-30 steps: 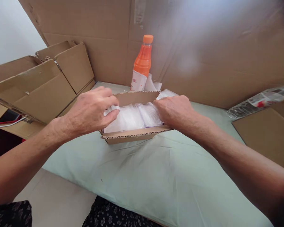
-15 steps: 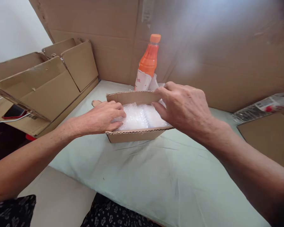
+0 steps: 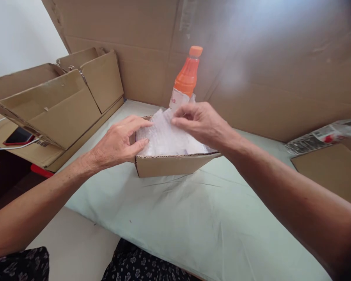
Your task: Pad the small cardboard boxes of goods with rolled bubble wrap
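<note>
Bubble wrap (image 3: 166, 134) in the box (image 3: 171, 164): right hand (image 3: 200, 123) grip pinches it, left hand (image 3: 117, 142) presses flat.

The near part of the pale green cloth (image 3: 187, 218) lay bare in front of the small cardboard box (image 3: 175, 166), so a hand could pass there freely from the person's side. The 2 forearms crossed this room from left and right. Behind the box, the orange bottle (image 3: 187, 80) stood upright and close to its far wall, and the large cardboard sheet (image 3: 266, 66) rose just behind the bottle and closed the far side. On the left, folded cartons (image 3: 52, 105) blocked the way along the cloth edge. On the right, another carton (image 3: 330, 171) and a plastic-wrapped pack (image 3: 324, 134) narrowed the passage, but bare cloth remained between them and the box.
</note>
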`<state>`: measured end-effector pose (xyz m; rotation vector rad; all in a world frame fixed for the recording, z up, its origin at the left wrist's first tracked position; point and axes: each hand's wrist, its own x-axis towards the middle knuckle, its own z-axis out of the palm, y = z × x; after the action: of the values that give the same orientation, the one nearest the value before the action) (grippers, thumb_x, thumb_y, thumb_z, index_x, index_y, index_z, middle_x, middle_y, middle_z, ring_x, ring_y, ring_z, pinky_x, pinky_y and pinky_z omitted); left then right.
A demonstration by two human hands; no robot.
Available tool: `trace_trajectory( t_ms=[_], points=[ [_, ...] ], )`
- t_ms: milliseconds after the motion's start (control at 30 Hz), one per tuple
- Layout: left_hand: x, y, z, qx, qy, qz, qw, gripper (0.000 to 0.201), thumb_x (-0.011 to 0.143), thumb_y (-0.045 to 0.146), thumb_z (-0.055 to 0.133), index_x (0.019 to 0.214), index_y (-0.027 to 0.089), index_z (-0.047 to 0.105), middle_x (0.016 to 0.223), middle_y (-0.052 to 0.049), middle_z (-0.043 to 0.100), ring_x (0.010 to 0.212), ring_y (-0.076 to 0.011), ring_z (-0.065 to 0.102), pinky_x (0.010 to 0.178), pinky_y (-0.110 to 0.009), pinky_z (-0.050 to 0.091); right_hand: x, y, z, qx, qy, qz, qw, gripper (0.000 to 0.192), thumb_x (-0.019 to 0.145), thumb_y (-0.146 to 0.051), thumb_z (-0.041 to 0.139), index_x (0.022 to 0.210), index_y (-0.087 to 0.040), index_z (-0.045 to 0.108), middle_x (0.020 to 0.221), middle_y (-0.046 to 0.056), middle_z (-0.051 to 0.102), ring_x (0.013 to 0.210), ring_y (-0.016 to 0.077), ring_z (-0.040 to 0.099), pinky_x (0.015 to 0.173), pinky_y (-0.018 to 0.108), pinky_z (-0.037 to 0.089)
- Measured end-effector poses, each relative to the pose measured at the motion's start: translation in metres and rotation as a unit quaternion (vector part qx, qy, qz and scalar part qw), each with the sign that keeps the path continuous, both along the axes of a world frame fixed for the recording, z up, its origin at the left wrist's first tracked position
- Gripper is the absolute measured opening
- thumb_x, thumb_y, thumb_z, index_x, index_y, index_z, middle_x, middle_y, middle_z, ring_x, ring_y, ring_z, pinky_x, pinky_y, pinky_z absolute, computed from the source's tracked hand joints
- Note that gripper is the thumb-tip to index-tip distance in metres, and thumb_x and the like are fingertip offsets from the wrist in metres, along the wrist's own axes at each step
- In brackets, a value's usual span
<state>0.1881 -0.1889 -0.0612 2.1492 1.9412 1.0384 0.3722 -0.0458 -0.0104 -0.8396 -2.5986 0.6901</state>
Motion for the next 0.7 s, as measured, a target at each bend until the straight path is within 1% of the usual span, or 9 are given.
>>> trace_trajectory(
  t_ms=[67,200,300,367,433,500,533,600,700],
  points=[
    [-0.002,0.000,-0.001,-0.025,0.004,0.008,1.000,0.035,0.089,0.027,0.058,0.123,0.020,0.064,0.126,-0.008,0.067,0.103,-0.0213,0.065,0.088,-0.035,0.052,0.003,-0.003,0.006,0.026,0.044,-0.035,0.998,0.018,0.090,-0.024,0.054,0.085,-0.016,0.069,0.079,0.002,0.065,0.072,0.0131,0.054,0.064,0.027,0.039],
    [-0.006,0.003,-0.010,-0.088,0.069,-0.012,0.994,0.031,0.089,0.027,0.057,0.117,0.020,0.067,0.125,-0.010,0.066,0.111,-0.0265,0.063,0.095,-0.043,0.049,0.008,-0.001,0.011,0.071,0.058,-0.090,0.992,0.016,0.087,-0.023,0.055,0.081,-0.018,0.069,0.082,0.004,0.068,0.076,0.0156,0.058,0.066,0.028,0.043],
    [-0.004,0.004,-0.010,-0.119,0.096,-0.008,0.988,0.022,0.087,0.024,0.055,0.104,0.021,0.069,0.106,-0.007,0.070,0.101,-0.0252,0.064,0.087,-0.040,0.049,0.019,0.005,0.013,0.098,0.106,-0.134,0.980,0.014,0.089,-0.024,0.056,0.084,-0.019,0.068,0.087,0.005,0.071,0.078,0.0159,0.060,0.066,0.028,0.044],
    [-0.002,0.004,-0.006,-0.109,0.079,0.000,0.991,0.018,0.086,0.022,0.053,0.094,0.021,0.069,0.094,-0.005,0.069,0.089,-0.0217,0.063,0.078,-0.036,0.049,0.028,0.007,0.014,0.101,0.156,-0.147,0.972,0.011,0.088,-0.022,0.060,0.081,-0.017,0.067,0.086,0.005,0.071,0.074,0.0136,0.059,0.064,0.026,0.044],
    [0.002,0.003,0.000,-0.069,0.048,0.007,0.996,0.017,0.086,0.020,0.052,0.091,0.020,0.068,0.094,-0.005,0.069,0.084,-0.0193,0.062,0.073,-0.033,0.048,0.039,0.009,0.014,0.095,0.213,-0.143,0.962,0.009,0.085,-0.019,0.064,0.078,-0.015,0.067,0.080,0.005,0.071,0.067,0.0108,0.058,0.062,0.026,0.043],
    [0.005,0.003,0.006,-0.039,0.035,0.006,0.999,0.018,0.087,0.022,0.052,0.094,0.020,0.068,0.101,-0.006,0.070,0.084,-0.0185,0.062,0.072,-0.032,0.047,0.050,0.013,0.015,0.104,0.285,-0.152,0.941,0.007,0.084,-0.017,0.066,0.078,-0.013,0.070,0.075,0.005,0.072,0.064,0.0104,0.059,0.060,0.026,0.042],
    [0.007,0.003,0.008,-0.042,0.037,0.005,0.998,0.019,0.087,0.025,0.053,0.096,0.020,0.069,0.103,-0.006,0.070,0.083,-0.0181,0.061,0.071,-0.031,0.047,0.057,0.018,0.016,0.115,0.322,-0.168,0.925,0.009,0.083,-0.019,0.067,0.080,-0.013,0.073,0.075,0.005,0.073,0.065,0.0116,0.061,0.059,0.028,0.042],
    [0.008,0.004,0.011,-0.083,0.046,-0.003,0.995,0.023,0.090,0.030,0.054,0.104,0.021,0.069,0.106,-0.006,0.070,0.079,-0.0166,0.060,0.070,-0.031,0.046,0.074,0.036,0.018,0.141,0.379,-0.220,0.888,0.018,0.083,-0.031,0.070,0.078,-0.016,0.077,0.081,0.005,0.076,0.075,0.0171,0.067,0.060,0.033,0.040],
    [0.006,0.007,0.012,-0.156,0.055,-0.020,0.986,0.030,0.093,0.035,0.053,0.118,0.024,0.067,0.109,-0.004,0.070,0.081,-0.0162,0.061,0.074,-0.030,0.045,0.110,0.081,0.017,0.159,0.416,-0.336,0.830,0.036,0.074,-0.051,0.074,0.056,-0.020,0.073,0.087,0.003,0.078,0.086,0.0244,0.069,0.059,0.039,0.035]
  ],
)
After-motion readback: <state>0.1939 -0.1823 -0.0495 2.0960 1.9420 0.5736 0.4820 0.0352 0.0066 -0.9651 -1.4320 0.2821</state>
